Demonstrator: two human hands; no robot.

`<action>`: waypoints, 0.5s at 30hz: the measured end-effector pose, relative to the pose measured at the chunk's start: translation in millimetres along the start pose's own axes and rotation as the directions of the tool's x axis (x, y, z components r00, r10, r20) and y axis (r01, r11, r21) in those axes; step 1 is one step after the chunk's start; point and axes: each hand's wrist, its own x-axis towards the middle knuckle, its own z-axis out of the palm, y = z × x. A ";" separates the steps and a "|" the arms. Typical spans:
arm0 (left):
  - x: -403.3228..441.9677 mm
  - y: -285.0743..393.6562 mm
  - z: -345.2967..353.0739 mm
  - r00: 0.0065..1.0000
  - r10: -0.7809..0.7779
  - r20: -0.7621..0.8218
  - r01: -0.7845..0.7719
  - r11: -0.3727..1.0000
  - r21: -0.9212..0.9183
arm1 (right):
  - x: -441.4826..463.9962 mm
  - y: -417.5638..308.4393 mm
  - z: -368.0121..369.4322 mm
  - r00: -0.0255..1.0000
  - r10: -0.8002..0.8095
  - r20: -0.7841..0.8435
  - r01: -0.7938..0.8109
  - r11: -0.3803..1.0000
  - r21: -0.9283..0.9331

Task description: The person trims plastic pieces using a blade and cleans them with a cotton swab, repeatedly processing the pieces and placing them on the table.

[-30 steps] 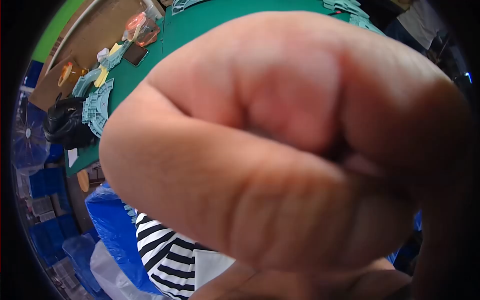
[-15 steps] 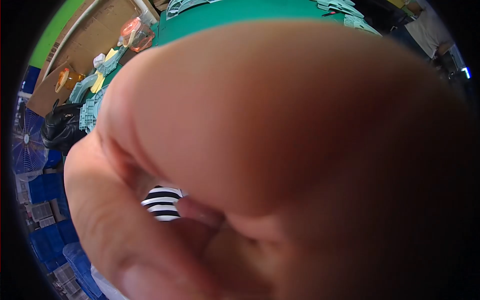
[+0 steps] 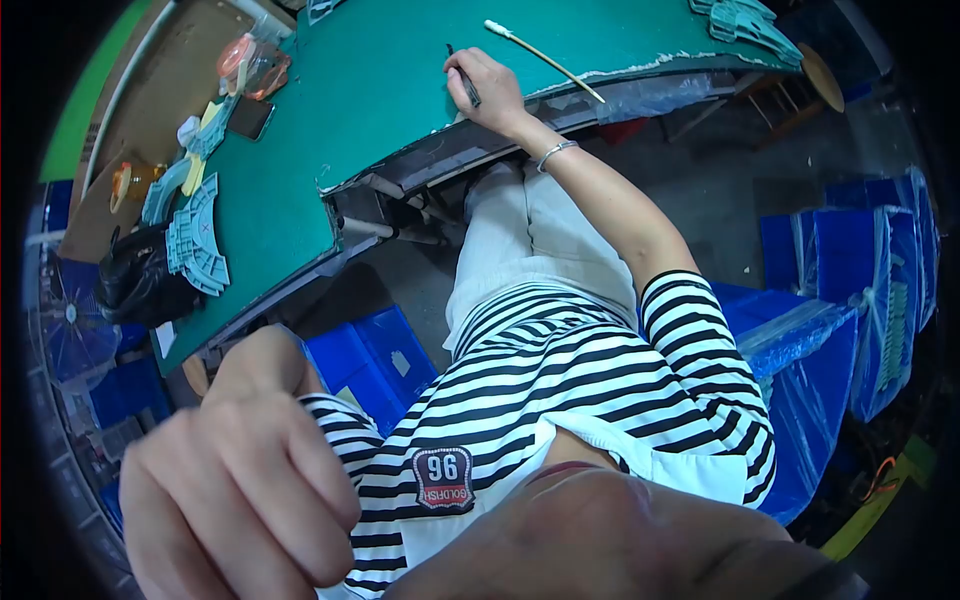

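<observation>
My left hand [image 3: 240,490] is large and slightly blurred at the lower left, close to the camera. Its fingers are curled in, and anything inside them is hidden. At the near edge of the green table [image 3: 380,90], my right hand [image 3: 485,88] is closed around a thin dark tool [image 3: 468,85], whose dark end pokes out above the fingers. A wooden stick with a white tip [image 3: 540,57] lies on the table to the right of that hand, not touching it.
At the left are pale green curved plastic parts [image 3: 198,235], a black bag [image 3: 145,275], a phone [image 3: 250,118] and an orange-lidded jar [image 3: 250,68]. More green parts [image 3: 750,28] lie top right. Blue bins [image 3: 375,360] stand below the table.
The hand that covered most of the view has moved away; my left hand is now at the lower left. My right hand, the table edge and the striped shirt have come into sight.
</observation>
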 end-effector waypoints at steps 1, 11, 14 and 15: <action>4.2 21.3 0.6 0.977 -0.204 -0.057 0.203 0.979 -0.030 | -1.0 0.2 -0.5 1.000 0.008 0.009 -0.007 1.000 -0.003; 17.3 4.8 13.7 0.926 0.365 0.092 -0.374 0.920 0.112 | -4.4 1.1 1.6 0.999 0.005 -0.048 -0.004 1.000 0.007; 5.7 28.2 38.6 0.871 0.458 0.179 -0.481 0.719 0.501 | -4.3 -0.8 -2.0 0.999 0.005 -0.041 -0.005 1.000 0.004; 2.5 42.4 49.7 0.900 0.376 0.222 -0.419 0.598 0.683 | -4.6 -1.5 -2.2 0.999 0.003 -0.045 -0.003 1.000 0.004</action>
